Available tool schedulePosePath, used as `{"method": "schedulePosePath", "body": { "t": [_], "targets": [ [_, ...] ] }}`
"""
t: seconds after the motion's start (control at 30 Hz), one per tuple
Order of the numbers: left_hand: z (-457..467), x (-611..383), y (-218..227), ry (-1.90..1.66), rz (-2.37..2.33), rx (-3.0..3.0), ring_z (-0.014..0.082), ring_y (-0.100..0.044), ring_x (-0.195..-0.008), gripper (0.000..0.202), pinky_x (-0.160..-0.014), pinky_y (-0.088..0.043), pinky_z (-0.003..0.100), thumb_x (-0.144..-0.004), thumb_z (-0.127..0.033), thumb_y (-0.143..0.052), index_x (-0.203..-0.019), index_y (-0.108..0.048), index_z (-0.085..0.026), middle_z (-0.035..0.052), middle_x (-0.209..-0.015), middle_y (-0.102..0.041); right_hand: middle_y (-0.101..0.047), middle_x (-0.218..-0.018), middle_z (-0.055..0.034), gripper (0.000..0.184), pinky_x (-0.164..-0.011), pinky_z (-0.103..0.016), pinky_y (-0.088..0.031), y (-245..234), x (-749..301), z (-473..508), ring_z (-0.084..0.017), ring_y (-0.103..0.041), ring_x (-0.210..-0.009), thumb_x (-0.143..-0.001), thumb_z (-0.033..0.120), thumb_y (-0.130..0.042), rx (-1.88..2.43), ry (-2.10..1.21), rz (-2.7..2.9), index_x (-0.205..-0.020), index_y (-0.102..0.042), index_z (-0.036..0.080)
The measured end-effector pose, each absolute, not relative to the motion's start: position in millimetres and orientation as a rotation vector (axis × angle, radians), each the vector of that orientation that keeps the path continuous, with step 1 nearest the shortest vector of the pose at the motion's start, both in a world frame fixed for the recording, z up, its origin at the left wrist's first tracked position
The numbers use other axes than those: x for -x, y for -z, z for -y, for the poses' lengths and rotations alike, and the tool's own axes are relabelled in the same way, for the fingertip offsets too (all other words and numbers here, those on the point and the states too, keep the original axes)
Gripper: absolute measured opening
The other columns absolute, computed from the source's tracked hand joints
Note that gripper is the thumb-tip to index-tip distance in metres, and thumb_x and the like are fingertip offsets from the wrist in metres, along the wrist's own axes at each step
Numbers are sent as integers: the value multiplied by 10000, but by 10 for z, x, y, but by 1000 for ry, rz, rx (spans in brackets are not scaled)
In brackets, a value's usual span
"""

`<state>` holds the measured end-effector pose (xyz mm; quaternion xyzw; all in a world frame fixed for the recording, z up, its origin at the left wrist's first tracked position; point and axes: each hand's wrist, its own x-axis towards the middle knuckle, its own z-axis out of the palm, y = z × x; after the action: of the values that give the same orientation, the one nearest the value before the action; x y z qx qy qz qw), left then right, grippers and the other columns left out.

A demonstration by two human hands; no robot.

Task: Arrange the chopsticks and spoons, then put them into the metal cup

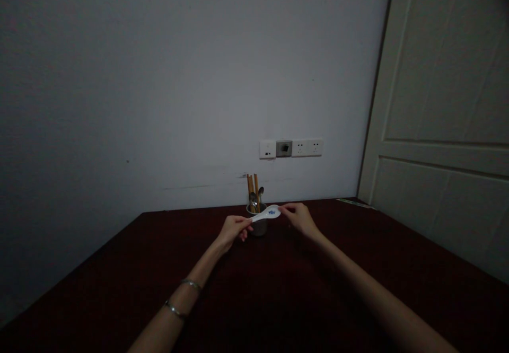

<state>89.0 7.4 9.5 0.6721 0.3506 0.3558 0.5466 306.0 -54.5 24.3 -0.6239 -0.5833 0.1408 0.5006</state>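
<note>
A white soup spoon (272, 212) with a blue pattern in its bowl is held level above the table. My left hand (234, 230) pinches the end of its handle. At the other end, the fingers of my right hand (299, 217) are closed on the rim of the bowl. Just behind the spoon stands a metal cup (259, 229), partly covered by it. Wooden chopsticks (256, 186) and metal spoons (253, 199) stick up out of the cup.
The dark red table (254, 294) reaches back to a pale wall (191, 88). Sockets and switches (306, 148) are set in the wall above the cup. A thin flat strip (356, 203) lies at the back right, near a panelled door (441, 130).
</note>
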Motion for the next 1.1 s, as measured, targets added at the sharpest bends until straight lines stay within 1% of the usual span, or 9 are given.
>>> {"method": "schedulePosePath", "body": {
  "t": [0.07, 0.13, 0.2, 0.33, 0.57, 0.63, 0.77, 0.9, 1.1],
  "targets": [
    [-31, -929, -44, -761, -808, -1607, 60, -459, -366, 276, -358, -367, 185, -688, -347, -613, -650, -612, -74, 41, -540, -596, -673, -727, -53, 308, -554, -244, -436, -396, -3077, 496, -153, -580, -590, -766, 374, -487, 1470, -185, 1536, -801, -681, 137],
    [33, -989, 7, -692, -791, -1609, 68, -471, -362, 292, -361, -384, 193, -682, -358, -616, -637, -608, -70, 46, -528, -594, -675, -773, -56, 288, -657, -253, -428, -531, -3040, 468, -165, -589, -695, -784, 354, -477, 1436, -49, 1645, -799, -678, 148],
    [106, -1056, 49, -655, -765, -1590, 71, -478, -358, 303, -357, -393, 196, -673, -369, -620, -638, -603, -69, 51, -538, -600, -667, -798, -53, 273, -695, -251, -412, -640, -2962, 463, -162, -580, -731, -798, 344, -468, 1422, 54, 1736, -816, -668, 161],
    [203, -1160, 116, -635, -704, -1544, 72, -497, -370, 330, -358, -416, 204, -648, -398, -633, -700, -602, -73, 75, -652, -639, -647, -836, -48, 261, -711, -237, -393, -773, -2784, 486, -153, -563, -772, -823, 338, -446, 1392, 173, 1877, -837, -648, 173],
    [192, -1198, 198, -630, -681, -1549, 73, -515, -393, 361, -374, -432, 203, -658, -428, -611, -726, -594, -74, 79, -678, -640, -642, -854, -53, 272, -742, -240, -384, -788, -2744, 457, -152, -559, -816, -845, 337, -427, 1359, 230, 1986, -850, -650, 182],
    [177, -1171, 210, -614, -675, -1569, 72, -516, -401, 352, -372, -431, 201, -649, -414, -622, -745, -596, -76, 75, -694, -640, -647, -850, -55, 269, -735, -241, -385, -798, -2785, 427, -153, -563, -809, -842, 343, -436, 1353, 253, 1989, -839, -652, 183],
    [128, -1088, 278, -461, -667, -1631, 90, -533, -419, 376, -370, -427, 206, -588, -355, -681, -836, -606, -82, 64, -692, -643, -655, -828, -61, 277, -702, -235, -385, -922, -2863, 323, -155, -569, -780, -838, 360, -446, 1391, 350, 1949, -828, -657, 180],
    [75, -1056, 397, -384, -686, -1656, 84, -526, -417, 347, -369, -408, 200, -636, -414, -625, -716, -613, -77, 67, -675, -635, -656, -856, -61, 293, -700, -235, -374, -1139, -2886, 147, -159, -566, -810, -843, 374, -434, 1470, 475, 1864, -848, -660, 188],
    [66, -1084, 500, -351, -756, -1725, 64, -476, -365, 362, -343, -349, 183, -647, -446, -597, -667, -599, -85, 33, -593, -607, -646, -886, -43, 284, -662, -238, -361, -1278, -2776, -130, -169, -544, -851, -848, 379, -425, 1553, 611, 1799, -865, -651, 209]
  ]
}}
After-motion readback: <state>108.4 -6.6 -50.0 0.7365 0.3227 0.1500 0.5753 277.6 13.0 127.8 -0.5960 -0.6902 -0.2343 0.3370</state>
